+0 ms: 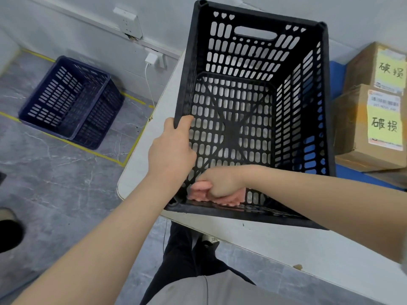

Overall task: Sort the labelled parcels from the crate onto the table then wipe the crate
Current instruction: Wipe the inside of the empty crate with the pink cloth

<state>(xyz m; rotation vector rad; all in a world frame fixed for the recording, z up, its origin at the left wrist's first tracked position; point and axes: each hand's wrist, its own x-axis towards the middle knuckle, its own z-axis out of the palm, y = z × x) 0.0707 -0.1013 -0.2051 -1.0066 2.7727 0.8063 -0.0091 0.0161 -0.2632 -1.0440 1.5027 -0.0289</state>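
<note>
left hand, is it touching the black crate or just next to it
Touching. The head view shows the left hand gripping the black crate, its fingers curled over the left rim.

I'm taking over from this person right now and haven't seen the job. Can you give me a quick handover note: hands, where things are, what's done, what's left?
Left hand: grips the crate by its near-left rim.
Right hand: inside the crate, gripping a pink cloth low against the near wall.
Crate: stands on the table at its corner, with no parcels visible inside.
Parcels: two labelled boxes stacked to the right of the crate.
Done: sorting looks finished.
Left: finish wiping the crate. How much has been wiped cannot be told.
</note>
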